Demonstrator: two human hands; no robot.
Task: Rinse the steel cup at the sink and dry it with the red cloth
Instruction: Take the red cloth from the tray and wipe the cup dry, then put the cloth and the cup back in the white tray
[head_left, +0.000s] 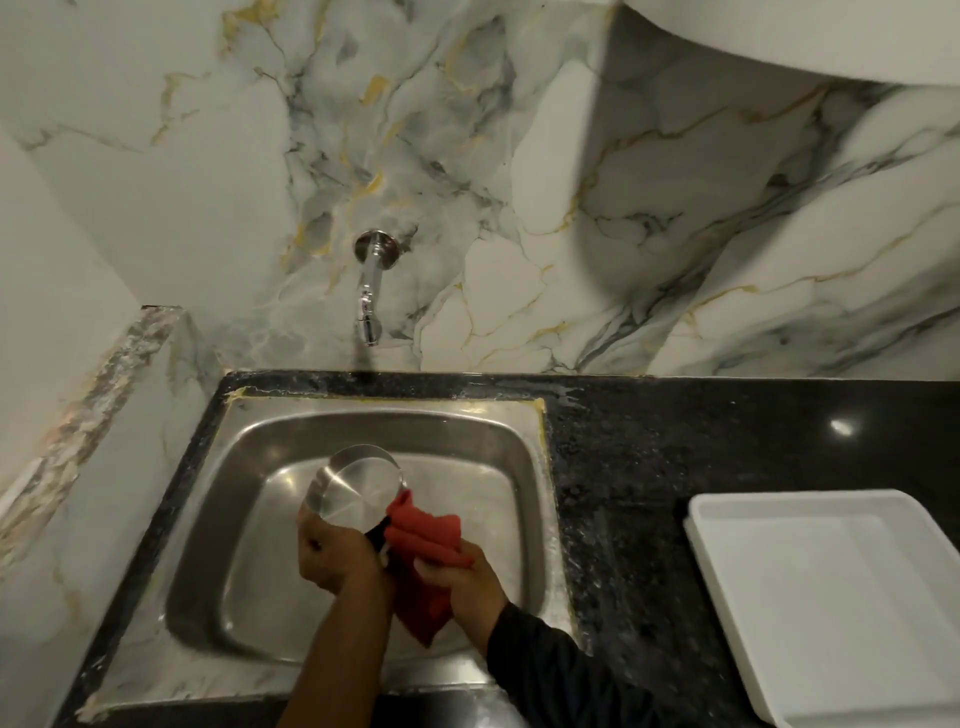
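Observation:
The steel cup (356, 486) hangs over the steel sink (467, 431), tipped so its flat round bottom faces me. My left hand (337, 556) grips it from below, near a dark handle. My right hand (462, 574) is closed on the bunched red cloth (428, 540), which presses against the cup's right side and hangs down between my wrists. The cup's mouth is hidden from me.
A chrome tap (370, 283) juts from the marble wall above the sink, with no water visible. Black granite counter (623, 467) surrounds the basin. A white plastic tray (831, 597) lies on the counter at the right. A marble ledge rises at the left.

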